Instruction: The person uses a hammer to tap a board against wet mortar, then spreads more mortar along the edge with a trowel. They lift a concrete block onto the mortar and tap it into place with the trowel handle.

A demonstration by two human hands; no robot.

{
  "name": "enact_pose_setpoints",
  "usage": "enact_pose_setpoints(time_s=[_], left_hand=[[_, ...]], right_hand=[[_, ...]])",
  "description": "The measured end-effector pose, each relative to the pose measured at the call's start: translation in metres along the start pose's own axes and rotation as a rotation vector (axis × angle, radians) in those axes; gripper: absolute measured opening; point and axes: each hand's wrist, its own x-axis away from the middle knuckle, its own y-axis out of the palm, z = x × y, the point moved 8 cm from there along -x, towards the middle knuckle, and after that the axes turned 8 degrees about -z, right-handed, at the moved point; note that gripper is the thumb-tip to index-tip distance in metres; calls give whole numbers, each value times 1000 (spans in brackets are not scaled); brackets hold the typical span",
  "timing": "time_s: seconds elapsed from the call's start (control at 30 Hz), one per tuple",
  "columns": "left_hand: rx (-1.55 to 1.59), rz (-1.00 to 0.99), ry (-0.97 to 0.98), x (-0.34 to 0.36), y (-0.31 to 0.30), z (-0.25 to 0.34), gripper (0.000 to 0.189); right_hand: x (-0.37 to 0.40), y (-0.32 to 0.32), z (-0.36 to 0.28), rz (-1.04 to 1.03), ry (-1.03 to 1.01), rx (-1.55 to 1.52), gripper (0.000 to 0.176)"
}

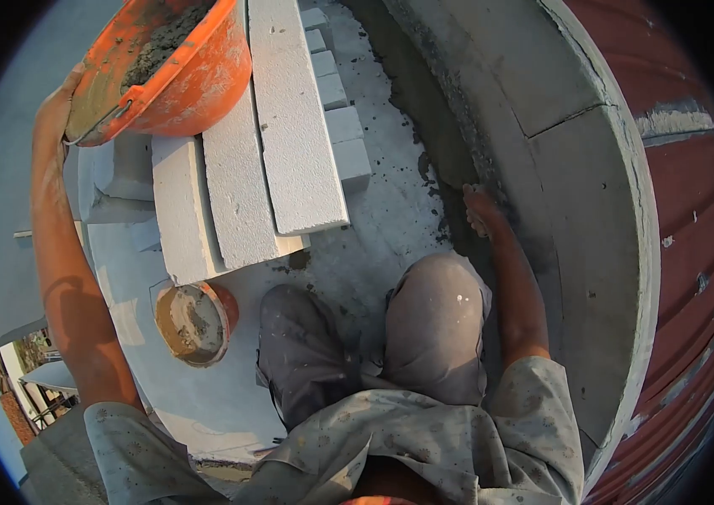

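My left hand [60,99] is clamped on the rim of the orange pan [184,80], held high at far left over the white blocks [289,126] and loaded with mortar [163,40]. Being round, the pan has no real long axis, and its mouth tilts up and left. Tipped further, I judge the mortar could slump out. My right hand [481,210], fingers curled, presses at the foot of the wall [601,252]. I cannot tell whether it holds anything.

Single head-mounted fisheye cam, aimed almost straight down, close over the knees [437,295]. Left hand [58,97] and orange basin [180,67] sit top-left, curved wall [601,219] down the right.
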Motion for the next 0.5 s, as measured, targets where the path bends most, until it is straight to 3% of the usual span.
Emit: enact_pose_setpoints(time_s=[0.1,0.2,0.27,0.33,0.43,0.5], left_hand=[[89,9,93,22,14,15,66],[7,36,54,12,6,9,66],[0,23,53,8,7,6,67],[11,38,59,6,5,10,67],[39,50,55,14,10,11,67],[81,40,62,22,15,17,66]], right_hand=[[37,3,55,31,25,-46,41],[90,5,98,73,107,-49,44],[106,6,132,121,-17,4,40],[104,7,167,284,-323,213,39],[127,17,112,269,-289,115,37],[91,26,67,222,-341,6,35]])
